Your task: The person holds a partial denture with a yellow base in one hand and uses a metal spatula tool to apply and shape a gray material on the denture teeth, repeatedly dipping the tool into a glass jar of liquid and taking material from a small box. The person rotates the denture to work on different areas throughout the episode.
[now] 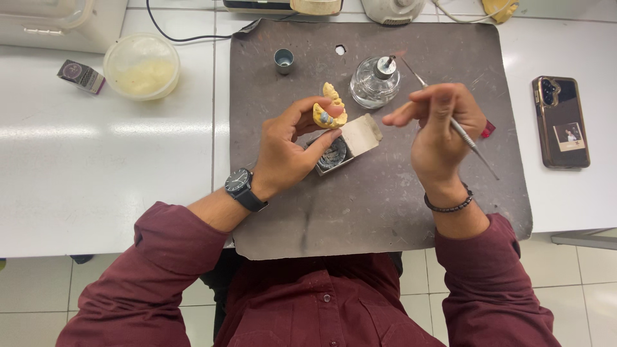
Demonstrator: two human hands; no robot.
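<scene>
Maroon sleeves lowest in view. L hand (283, 151), fingers pinching yellow cast (330, 110) above small tin (333, 155) mid-mat (385, 205). R hand (440, 132), fingers gripping metal tool (472, 144) near burner (375, 82). Phone (560, 122) by worktop's right edge.

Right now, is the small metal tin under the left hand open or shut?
Open: the tin shows dark contents, its pale lid swung aside, just below the left hand.
</scene>
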